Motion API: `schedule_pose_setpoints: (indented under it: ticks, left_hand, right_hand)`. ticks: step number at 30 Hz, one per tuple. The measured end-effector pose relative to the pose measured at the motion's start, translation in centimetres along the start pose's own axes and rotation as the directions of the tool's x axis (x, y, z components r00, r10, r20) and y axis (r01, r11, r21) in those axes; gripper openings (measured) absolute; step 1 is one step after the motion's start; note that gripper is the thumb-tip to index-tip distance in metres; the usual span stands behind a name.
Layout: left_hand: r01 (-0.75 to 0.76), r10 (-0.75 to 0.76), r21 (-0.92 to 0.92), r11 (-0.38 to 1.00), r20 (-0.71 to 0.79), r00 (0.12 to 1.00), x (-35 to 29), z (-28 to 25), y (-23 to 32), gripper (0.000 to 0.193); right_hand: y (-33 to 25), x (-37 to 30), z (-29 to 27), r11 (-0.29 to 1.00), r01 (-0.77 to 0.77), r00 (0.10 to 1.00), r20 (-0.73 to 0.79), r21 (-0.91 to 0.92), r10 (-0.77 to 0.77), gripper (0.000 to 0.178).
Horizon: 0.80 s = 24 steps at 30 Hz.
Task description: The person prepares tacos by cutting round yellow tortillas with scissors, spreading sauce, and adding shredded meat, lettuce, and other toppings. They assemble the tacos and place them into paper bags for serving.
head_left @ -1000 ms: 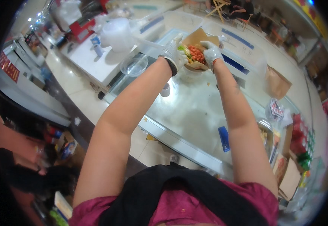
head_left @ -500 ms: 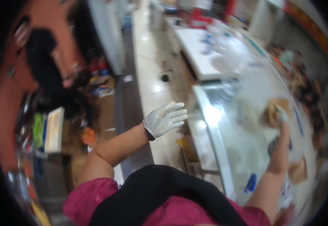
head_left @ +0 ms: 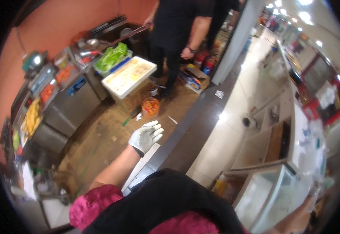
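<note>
The clear tub (head_left: 150, 108) of orange-red pieces stands on the brown floor (head_left: 103, 132), nearest to the left hand (head_left: 145, 135) and apart from it; the hand, in a white glove (head_left: 138, 138), hangs palm showing, its fingers (head_left: 152, 124) loosely spread, a little bent and gripping nothing; a dark band (head_left: 139, 151) rings the wrist.

The right hand (head_left: 313, 197) is a blur at the far right, beyond its forearm (head_left: 294, 218), just by the glass counter (head_left: 263, 189); I cannot tell whether it grasps anything or is let go.

Close behind the tub sits a white tray (head_left: 129, 78) with yellow stains, tilted to my eye, its near corner jutting out over the floor; green leaves (head_left: 115, 54) fill a container against its far edge; a thin pale strip (head_left: 172, 119) lies on the floor to the tub's right.

Leftward, the floor opens between the left hand and the steel units (head_left: 74, 107), whose fronts bound it in a long curve; rightward it ends at a dark threshold (head_left: 199, 126), with crumpled white paper (head_left: 219, 94) lying on it; past that, a pale tiled aisle (head_left: 238, 105) runs away alongside white shelving (head_left: 265, 136).

Beyond the tray a co-worker (head_left: 177, 29) in black stands near an open cardboard box (head_left: 195, 76), narrowing the way through there.
</note>
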<state>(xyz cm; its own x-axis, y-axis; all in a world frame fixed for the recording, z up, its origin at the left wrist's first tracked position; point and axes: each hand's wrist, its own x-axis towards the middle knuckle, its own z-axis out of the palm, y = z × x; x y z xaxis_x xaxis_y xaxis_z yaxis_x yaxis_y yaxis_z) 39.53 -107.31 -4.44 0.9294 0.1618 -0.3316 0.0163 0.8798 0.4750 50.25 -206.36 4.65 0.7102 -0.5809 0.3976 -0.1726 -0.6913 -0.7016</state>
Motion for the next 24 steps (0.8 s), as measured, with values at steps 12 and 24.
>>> schedule_pose_setpoints:
  ticks: [12,24]
  left_hand:
    - [-0.314,0.284,-0.197,0.929,-0.166,0.944,-2.2,-5.7,11.1,0.043]
    - [-0.728,0.648,-0.180,0.661,-0.352,0.675,-5.1,-19.0,26.7,0.056]
  right_hand:
    - [-41.9,-9.8,46.8,0.630,0.771,0.562,0.363,0.098,-0.744,0.033]
    - [-59.9,-5.0,70.3,0.954,0.208,0.972,0.153,-0.214,-0.178,0.047]
